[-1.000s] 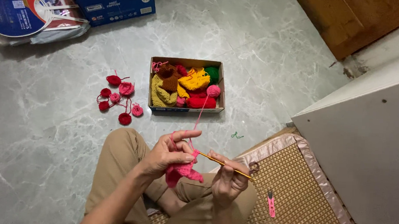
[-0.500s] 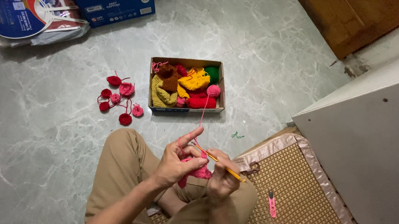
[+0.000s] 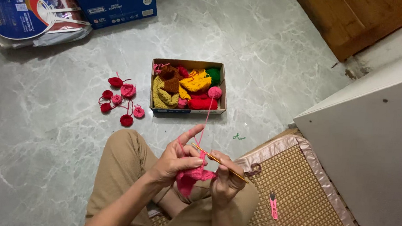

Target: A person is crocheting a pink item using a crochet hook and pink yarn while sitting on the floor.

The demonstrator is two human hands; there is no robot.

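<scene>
My left hand [image 3: 178, 157] grips a pink crocheted piece [image 3: 192, 177] over my lap, its index finger raised with the pink yarn strand [image 3: 206, 115] looped over it. My right hand [image 3: 224, 180] holds a thin golden crochet hook [image 3: 217, 161], whose tip points into the pink piece. The strand runs up to a pink yarn ball [image 3: 215, 91] in a cardboard box [image 3: 187, 110] of yellow, red, brown and green yarn pieces on the floor in front of me.
Several small red and pink crocheted flowers [image 3: 121, 100] lie on the marble floor left of the box. Pink snips [image 3: 274, 206] rest on the woven mat [image 3: 296, 192] at my right. A white cabinet [image 3: 364, 145] stands right; a blue box [image 3: 115, 3] and a bag sit far left.
My hands have shifted slightly right and closer together. The left index finger has lifted with the yarn, and the hook's tip now sits in the pink piece.
</scene>
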